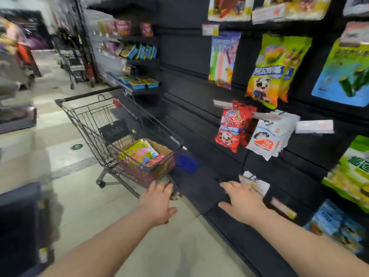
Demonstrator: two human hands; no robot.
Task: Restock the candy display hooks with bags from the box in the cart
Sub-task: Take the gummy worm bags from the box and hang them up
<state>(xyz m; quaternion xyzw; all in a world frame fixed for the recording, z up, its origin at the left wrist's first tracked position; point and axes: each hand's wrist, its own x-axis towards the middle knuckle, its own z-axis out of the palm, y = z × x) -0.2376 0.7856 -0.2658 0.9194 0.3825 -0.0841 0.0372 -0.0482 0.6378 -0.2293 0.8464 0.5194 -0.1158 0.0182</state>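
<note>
Sitting in the near end of the wire cart (85, 95), the cardboard box (157, 147) stands open with its flaps up, and bright yellow and pink candy bags (139, 152) lie flat inside it. Just in front of the cart's near corner, the left grip (157, 200) is released, fingers straight and reaching toward the lower frame; whether they touch the wire cannot be told through the blur. To the right of the cart, the right grip (241, 200) is likewise released and grasps nothing, fingers spread against the dark display wall (189, 76), its fingertips at a blurred white packet (256, 183) hanging low there. Higher on that wall, right of the cart, red bags (229, 128) hang on a hook beside a thick row of white bags (267, 136), and above those hang green and orange bags (265, 72) with a cartoon cow. Beyond the cart's far end, a shelf (127, 87) carries flat blue and yellow packs (139, 82). The cart stands on a pale tiled floor (99, 206), and a second cart (73, 64) stands farther down the aisle behind it.
</note>
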